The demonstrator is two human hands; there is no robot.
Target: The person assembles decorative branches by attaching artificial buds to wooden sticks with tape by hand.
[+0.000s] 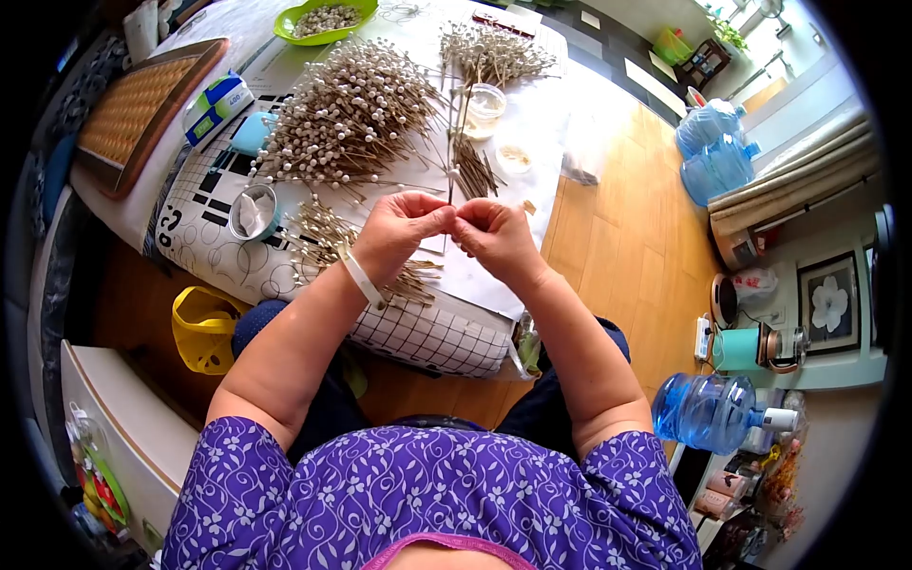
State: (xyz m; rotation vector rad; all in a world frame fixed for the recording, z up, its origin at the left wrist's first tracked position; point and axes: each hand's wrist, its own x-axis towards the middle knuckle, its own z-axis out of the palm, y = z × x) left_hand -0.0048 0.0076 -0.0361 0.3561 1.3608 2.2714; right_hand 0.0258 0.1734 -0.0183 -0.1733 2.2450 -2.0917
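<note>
My left hand [404,228] and my right hand [496,236] meet fingertip to fingertip over the near part of the table, both pinched closed. Between them rises a thin dark stem [450,142] with a few pale buds on it. How the fingers sit on it is partly hidden. Beyond my left hand spreads a large pile of dried stems with round white heads [351,109]. Under my left wrist lies a looser bunch of pale-tipped stems [328,233]. A small bundle of bare brown sticks [475,171] lies just past my right hand.
Farther back are another bunch of budded stems [494,52], a clear tub [484,106], a round lid [514,158] and a green bowl [323,21]. A tin [254,211] and tissue pack [217,109] stand left. Blue water bottles [708,413] and a yellow basket [202,328] flank me.
</note>
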